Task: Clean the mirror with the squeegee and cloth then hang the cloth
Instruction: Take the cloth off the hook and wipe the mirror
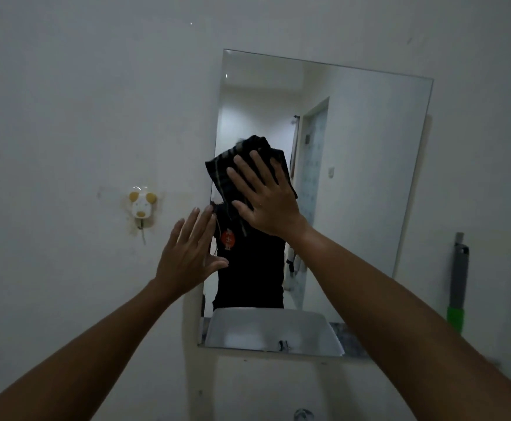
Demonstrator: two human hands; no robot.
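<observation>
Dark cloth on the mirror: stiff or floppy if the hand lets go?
Likely floppy: the cloth bunches in folds under the flat right hand. Probably light, since open fingers alone pin it to the mirror. It would likely slide down the smooth glass once released.

The right hand (266, 196) covers much of the dark cloth (233, 165), and cloth and hand together hide the reflected person's head in the mirror (354, 165). Far below both hands, a tap (303, 415) is cut off by the bottom edge.
</observation>
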